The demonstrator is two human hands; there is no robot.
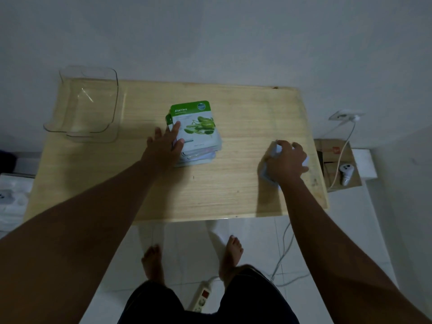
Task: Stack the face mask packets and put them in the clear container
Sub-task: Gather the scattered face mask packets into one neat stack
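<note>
We look down on a light wooden table [233, 183] that stands against a pale wall. Near the middle of it lies a loose stack of flat face mask packets [198, 136]. The top packet is white with a green header, it carries the words "Aloe Vera" and a picture of green aloe pieces. The packets under it stick out at the near edge and at the left side, so the stack is not yet even.

Our left hand [166, 146] rests on the left edge of this stack. The fingers are spread and flat, with the fingertips on the top packet and the thumb at the near side of it. The hand presses or steadies the stack more than it grasps it; it is not closed around anything.

Our right hand [286, 163] is well apart from the stack, near the right edge of the table. The fingers are curled down over one pale, whitish packet [267, 169], and the hand grasps it. Most of this packet is hidden under the hand, so only the pale edges show at the left and at the right of the knuckles, and we cannot tell its print.

The clear plastic container [88, 106] with rounded corners stands at the far left corner of the table, well apart from both hands. We see no packet inside it.

On the floor beside the right side of the table lies a brown cardboard box [336, 164].
</note>
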